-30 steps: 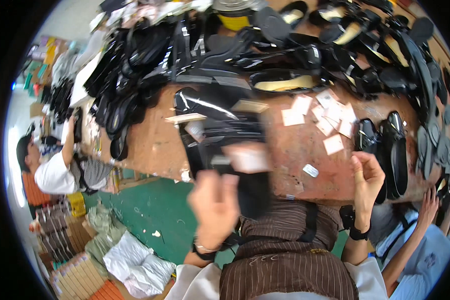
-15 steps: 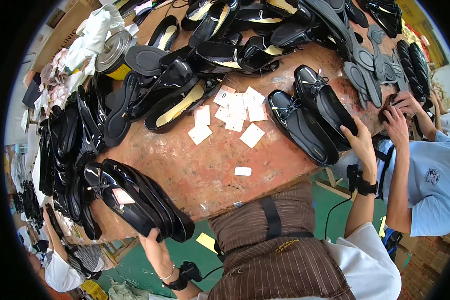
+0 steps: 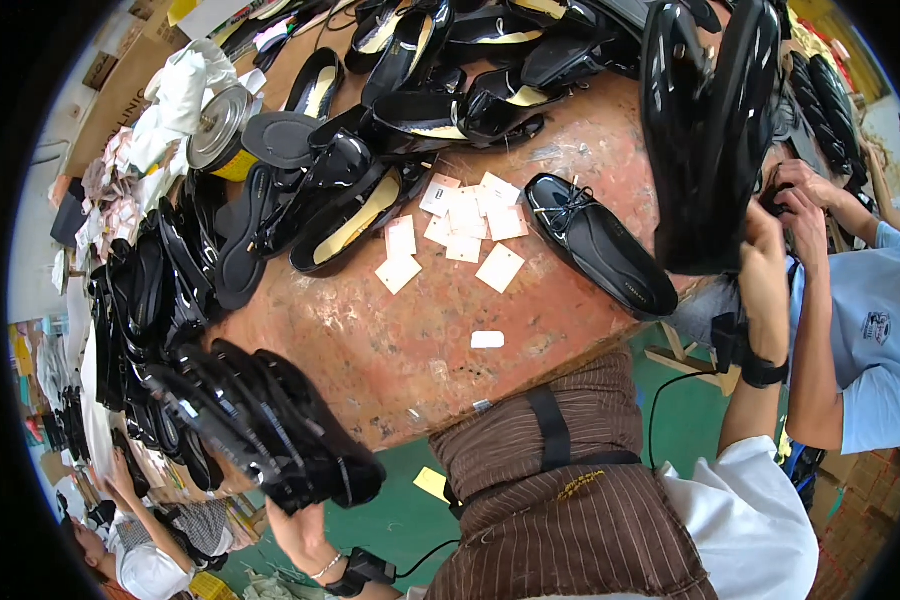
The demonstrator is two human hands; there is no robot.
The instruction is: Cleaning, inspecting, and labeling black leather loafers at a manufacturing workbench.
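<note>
My left hand (image 3: pixel 298 532) grips the heel end of a blurred stack of black patent flats (image 3: pixel 270 425) at the table's near left edge. Held up at the right by my right hand (image 3: pixel 765 280) is a bundle of glossy black flat shoes (image 3: pixel 678 150); it looks like two side by side, but the exact number is unclear. Its fingers are partly hidden behind the heel end. A single black flat with a bow (image 3: pixel 600 245) lies on the table, left of the raised shoes. Several white tags (image 3: pixel 465 225) are spread to the left of that flat.
The worn reddish-brown table (image 3: pixel 370 340) carries piles of black shoes (image 3: pixel 410 110) at the far side and left. A round tin (image 3: pixel 220 128) stands far left. A small white label (image 3: pixel 487 340) lies near the front. A co-worker's hands (image 3: pixel 805 205) are close on the right.
My right hand has lifted shoes off the table, up and toward the camera, leaving one flat behind. The stack in my left hand has tilted and its top tag is no longer visible.
</note>
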